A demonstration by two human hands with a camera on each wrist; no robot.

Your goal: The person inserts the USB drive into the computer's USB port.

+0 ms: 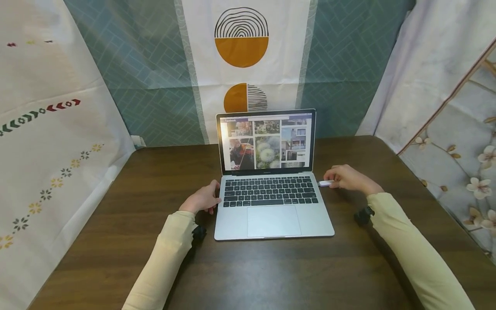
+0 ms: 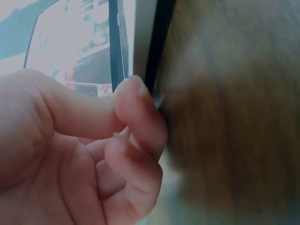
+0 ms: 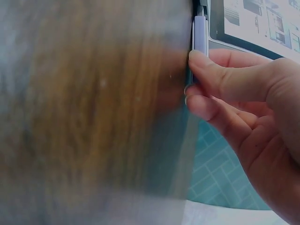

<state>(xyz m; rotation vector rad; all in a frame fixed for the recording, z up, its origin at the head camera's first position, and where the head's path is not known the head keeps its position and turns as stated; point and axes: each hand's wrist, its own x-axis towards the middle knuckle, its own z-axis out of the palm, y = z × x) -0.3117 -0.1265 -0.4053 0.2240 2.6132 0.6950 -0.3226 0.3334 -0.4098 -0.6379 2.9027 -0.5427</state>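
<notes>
An open silver laptop (image 1: 232, 226) stands on the wooden table, its screen (image 1: 267, 142) lit with a page of photos. At its left edge my left hand (image 1: 202, 198) grips the base, thumb by the top and curled fingers at the side and underneath. My right hand (image 1: 346, 177) pinches a white USB stick (image 1: 325, 183) between thumb and fingers, beside the laptop's right edge. Seen from the right wrist, the USB stick (image 3: 200, 35) looks pale lavender, and its narrower end points to the laptop's side. The fingers cover its other end.
Brown table (image 1: 271, 275) surface surrounds the laptop. Behind it hangs a green and white cloth (image 1: 151, 99) with orange half circles. White patterned curtains (image 1: 42, 163) flank the table on both sides. A dark band (image 1: 363, 215) sits at the right wrist.
</notes>
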